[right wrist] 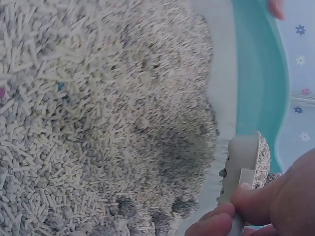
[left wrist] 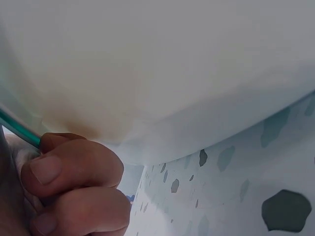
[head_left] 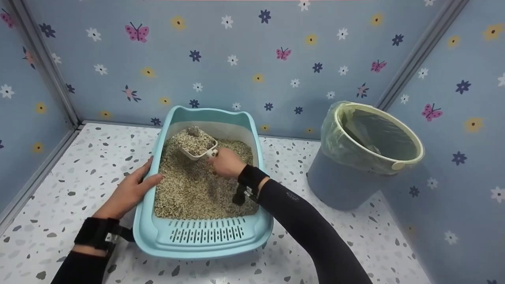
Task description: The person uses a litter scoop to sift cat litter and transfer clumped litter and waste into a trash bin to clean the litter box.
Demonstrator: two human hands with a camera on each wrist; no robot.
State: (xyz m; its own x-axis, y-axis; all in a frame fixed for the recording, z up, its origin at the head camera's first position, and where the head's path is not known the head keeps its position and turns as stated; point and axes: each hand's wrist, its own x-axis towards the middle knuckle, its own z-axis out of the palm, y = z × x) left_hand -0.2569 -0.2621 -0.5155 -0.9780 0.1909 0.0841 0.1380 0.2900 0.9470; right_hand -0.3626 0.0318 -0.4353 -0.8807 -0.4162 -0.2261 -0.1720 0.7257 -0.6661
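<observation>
A blue litter box (head_left: 203,252) holds pale, grainy cat litter (head_left: 189,197). My right hand (head_left: 227,163) grips the handle of a white litter scoop (head_left: 193,156), its basket heaped with litter and a grey clump (head_left: 193,131) on top. In the right wrist view the scoop (right wrist: 243,147) is raised above the litter near the box's wall, thumb on its handle. My left hand (head_left: 128,189) holds the box's left rim, thumb over the top. Seen in the left wrist view, its curled fingers (left wrist: 78,167) lie under the rim beside the white outer wall (left wrist: 172,73).
To the right stands a grey-blue bin (head_left: 339,185) lined with a pale green bag (head_left: 335,138), its mouth uncovered. Flowered blue wall panels (head_left: 229,47) enclose the back and sides. Speckled white flooring (head_left: 98,157) surrounds the box.
</observation>
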